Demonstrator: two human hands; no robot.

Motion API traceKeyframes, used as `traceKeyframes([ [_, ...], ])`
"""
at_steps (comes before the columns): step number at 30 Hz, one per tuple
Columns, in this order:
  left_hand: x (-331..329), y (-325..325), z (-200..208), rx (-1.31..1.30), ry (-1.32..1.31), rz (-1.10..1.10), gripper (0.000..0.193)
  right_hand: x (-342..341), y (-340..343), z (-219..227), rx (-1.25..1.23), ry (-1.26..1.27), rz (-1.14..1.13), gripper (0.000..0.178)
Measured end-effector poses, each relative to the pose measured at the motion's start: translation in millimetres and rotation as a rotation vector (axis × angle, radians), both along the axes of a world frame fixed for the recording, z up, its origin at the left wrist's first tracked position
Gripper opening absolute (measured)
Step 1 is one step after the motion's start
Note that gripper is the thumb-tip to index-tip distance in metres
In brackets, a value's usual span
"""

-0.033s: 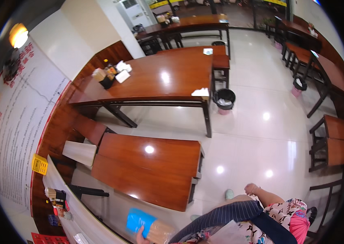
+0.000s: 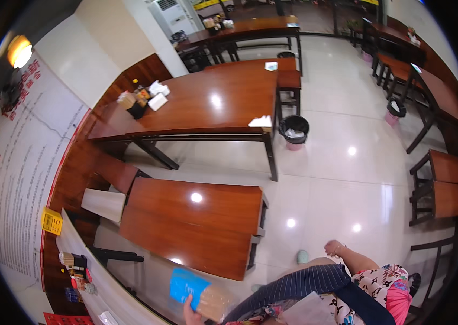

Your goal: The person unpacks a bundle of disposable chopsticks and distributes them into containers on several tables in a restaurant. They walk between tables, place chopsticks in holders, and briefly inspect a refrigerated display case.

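My left hand (image 2: 192, 313) comes in from the lower edge with its fingers wrapped round a plastic pack (image 2: 215, 302). The pack is bright blue at one end, clear at the other, with tan contents I cannot make out. It is close beside my dark pinstriped apron (image 2: 299, 284). Off to the right, my right hand (image 2: 333, 248) is loosely curled at the end of a bent arm, with a bracelet at the wrist. Nothing shows in its fingers, and the floor is below it.
A wooden bench (image 2: 191, 222) lies ahead. Behind it, a long table (image 2: 207, 103) carries a chopstick holder (image 2: 130, 103), bottles and tissues. A lined bin (image 2: 294, 130) stands by its corner. At lower left runs another table (image 2: 96, 281). Stools (image 2: 446, 181) line the right.
The pack in my left hand has risen slightly in the view. The room has shifted a little to the left. My right hand looks the same.
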State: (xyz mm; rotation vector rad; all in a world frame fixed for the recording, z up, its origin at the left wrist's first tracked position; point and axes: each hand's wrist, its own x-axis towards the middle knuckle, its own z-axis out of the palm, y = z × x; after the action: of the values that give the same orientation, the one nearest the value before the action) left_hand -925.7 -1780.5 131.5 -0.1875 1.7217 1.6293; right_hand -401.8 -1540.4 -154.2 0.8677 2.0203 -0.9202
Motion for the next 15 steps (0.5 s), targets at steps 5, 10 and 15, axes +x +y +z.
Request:
traceKeyframes([
  [5, 87.8, 171.9, -1.7, 0.276, -0.304, -0.245, 0.06, 32.1, 49.4, 20.6, 0.073, 0.656, -1.125, 0.02],
  [10, 172.4, 303.4, 5.6, 0.36, -0.551, -0.596, 0.06, -36.8, 138.1, 214.8, -0.439, 0.991, -1.47, 0.035],
  [15, 260.9, 412.3, -3.6, 0.3, -0.6, -0.913, 0.057, -51.2, 195.1, 269.1, -0.954, 1.392, -1.441, 0.065],
])
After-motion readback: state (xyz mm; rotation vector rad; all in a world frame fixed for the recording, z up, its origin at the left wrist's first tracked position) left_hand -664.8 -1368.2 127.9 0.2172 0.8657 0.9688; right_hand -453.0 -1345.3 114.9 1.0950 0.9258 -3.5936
